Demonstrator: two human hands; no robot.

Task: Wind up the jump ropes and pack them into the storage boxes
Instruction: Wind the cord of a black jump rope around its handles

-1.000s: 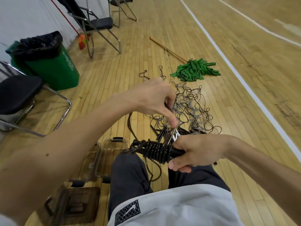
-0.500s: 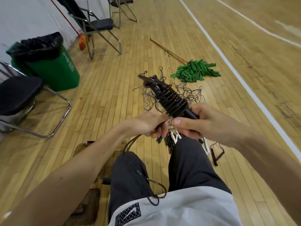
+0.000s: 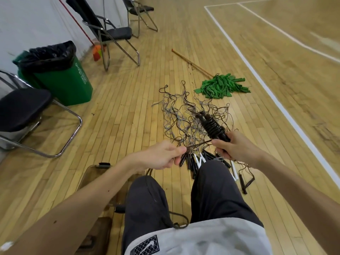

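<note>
Left of the loose rope pile: one green bin (white print unreadable), one clear storage box. The left hand has pulled leftward since half a second ago — pinching the cord taut. The right hand grips the wound jump rope over the pile — shorts bear a swoosh.

A black wound rope, coiled tight round its handles, tilts up-left at centre right, its lower end gripped by the right hand. Its loose cord runs left to the pinching left hand. Behind it a tangled pile of ropes lies on the floor, with black and white handles near the knees. A clear box sits lower left, partly hidden.
</note>
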